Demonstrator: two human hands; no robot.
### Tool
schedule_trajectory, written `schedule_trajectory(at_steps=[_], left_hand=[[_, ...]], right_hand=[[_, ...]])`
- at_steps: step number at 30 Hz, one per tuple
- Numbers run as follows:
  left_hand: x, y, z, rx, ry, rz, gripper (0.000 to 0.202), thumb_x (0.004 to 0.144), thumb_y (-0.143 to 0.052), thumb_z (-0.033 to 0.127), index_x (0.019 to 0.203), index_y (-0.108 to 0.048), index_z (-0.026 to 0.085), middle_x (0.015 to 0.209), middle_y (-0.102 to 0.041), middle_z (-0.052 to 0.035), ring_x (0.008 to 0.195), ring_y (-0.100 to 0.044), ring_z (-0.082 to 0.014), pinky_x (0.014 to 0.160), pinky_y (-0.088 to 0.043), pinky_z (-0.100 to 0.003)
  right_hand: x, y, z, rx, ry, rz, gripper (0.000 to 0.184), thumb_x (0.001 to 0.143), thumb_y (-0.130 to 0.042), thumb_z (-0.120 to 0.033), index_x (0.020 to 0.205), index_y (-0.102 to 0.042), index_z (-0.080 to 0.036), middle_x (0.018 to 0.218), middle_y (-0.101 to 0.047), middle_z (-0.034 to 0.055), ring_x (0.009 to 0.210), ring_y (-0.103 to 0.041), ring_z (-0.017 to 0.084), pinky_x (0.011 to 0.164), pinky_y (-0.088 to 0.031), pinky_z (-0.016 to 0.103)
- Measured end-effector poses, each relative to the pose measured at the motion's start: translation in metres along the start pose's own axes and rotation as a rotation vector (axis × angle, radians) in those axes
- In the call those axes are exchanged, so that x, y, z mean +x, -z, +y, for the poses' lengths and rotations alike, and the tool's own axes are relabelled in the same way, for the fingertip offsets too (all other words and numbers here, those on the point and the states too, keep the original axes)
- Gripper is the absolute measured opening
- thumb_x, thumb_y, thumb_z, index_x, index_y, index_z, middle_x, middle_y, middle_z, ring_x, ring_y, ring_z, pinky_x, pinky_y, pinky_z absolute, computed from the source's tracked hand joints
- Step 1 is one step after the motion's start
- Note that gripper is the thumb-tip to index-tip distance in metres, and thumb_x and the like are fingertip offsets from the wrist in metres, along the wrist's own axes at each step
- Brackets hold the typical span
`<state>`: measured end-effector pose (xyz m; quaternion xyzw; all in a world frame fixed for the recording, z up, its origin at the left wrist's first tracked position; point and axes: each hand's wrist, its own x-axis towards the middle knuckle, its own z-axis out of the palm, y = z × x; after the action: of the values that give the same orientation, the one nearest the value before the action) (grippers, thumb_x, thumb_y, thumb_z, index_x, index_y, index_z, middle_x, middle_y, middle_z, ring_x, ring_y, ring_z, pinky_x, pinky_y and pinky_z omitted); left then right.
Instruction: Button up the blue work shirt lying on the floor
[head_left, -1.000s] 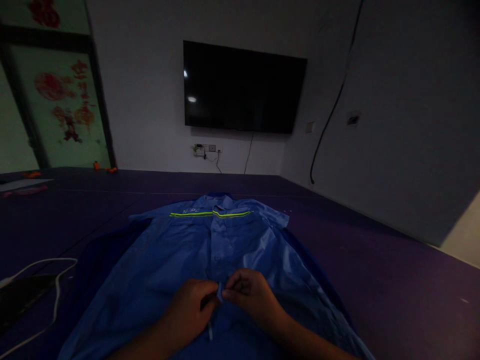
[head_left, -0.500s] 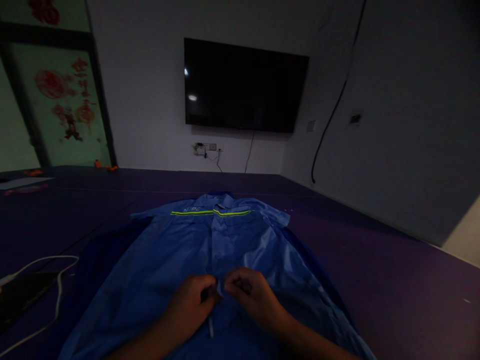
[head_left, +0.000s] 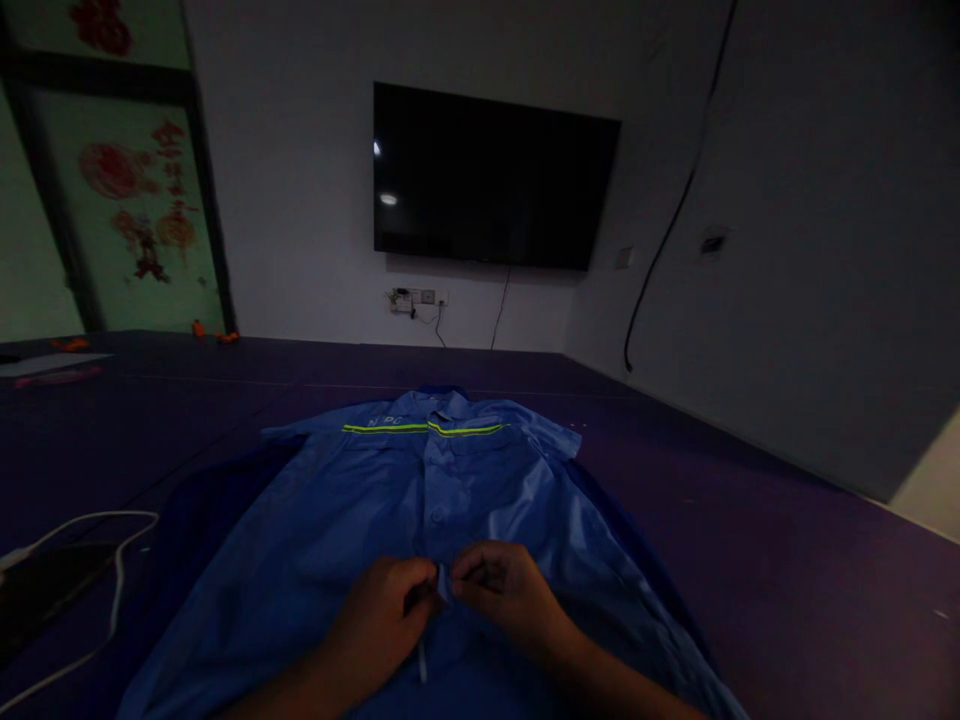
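A blue short-sleeved work shirt (head_left: 352,510) with a bright yellow-green chest stripe lies spread out, its collar away from me. A button (head_left: 437,516) shows on its front placket, just beyond my hands. On the lower placket my left hand (head_left: 386,610) pinches the fabric between thumb and forefinger. Close at its right, my right hand (head_left: 506,590) is curled, thumb and fingertips together at the same strip of cloth. Whatever small part lies between the fingertips is hidden. Below the left fingers a thin pale strip (head_left: 422,662) shows on the shirt.
Darker blue cloth (head_left: 217,500) extends beneath the shirt on the purple floor (head_left: 750,560). At left, a white cable (head_left: 118,580) loops over a dark flat object (head_left: 45,600). A television (head_left: 495,175) hangs on the far wall; small orange things (head_left: 227,338) sit near the door.
Both hands stay at the placket with only slight finger movement, the fingertips drawing a little nearer each other. The whole view has shifted slightly.
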<state>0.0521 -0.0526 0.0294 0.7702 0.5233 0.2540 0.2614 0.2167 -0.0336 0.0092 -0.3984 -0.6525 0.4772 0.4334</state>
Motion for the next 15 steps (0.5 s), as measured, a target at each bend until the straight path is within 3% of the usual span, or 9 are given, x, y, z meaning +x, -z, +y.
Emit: schedule_trajectory(at_steps=[8,15], left_hand=[[-0.0010,-0.0003,-0.0019,0.133,-0.025,-0.009,0.016,0.073,-0.044,0.019,0.062,-0.056,0.016,0.058,-0.054,0.0022,0.056,-0.046,-0.0092,0.054,-0.027,-0.021],[-0.0012,-0.0003,-0.0031,0.172,-0.040,-0.003,0.016,0.074,-0.045,0.020,0.062,-0.056,0.016,0.059,-0.055,0.0018,0.059,-0.048,-0.0101,0.054,-0.028,-0.020]], right_hand=[[0.0050,0.0042,0.0060,0.093,-0.045,-0.035,0.025,0.049,-0.077,-0.033,0.061,-0.064,-0.015,0.066,-0.062,0.0008,0.060,-0.055,0.011,0.056,-0.041,0.021],[0.0044,0.0039,0.0071,0.112,-0.089,-0.039,0.030,0.049,-0.077,-0.037,0.064,-0.064,-0.014,0.060,-0.060,-0.0004,0.056,-0.052,0.009,0.054,-0.039,0.020]])
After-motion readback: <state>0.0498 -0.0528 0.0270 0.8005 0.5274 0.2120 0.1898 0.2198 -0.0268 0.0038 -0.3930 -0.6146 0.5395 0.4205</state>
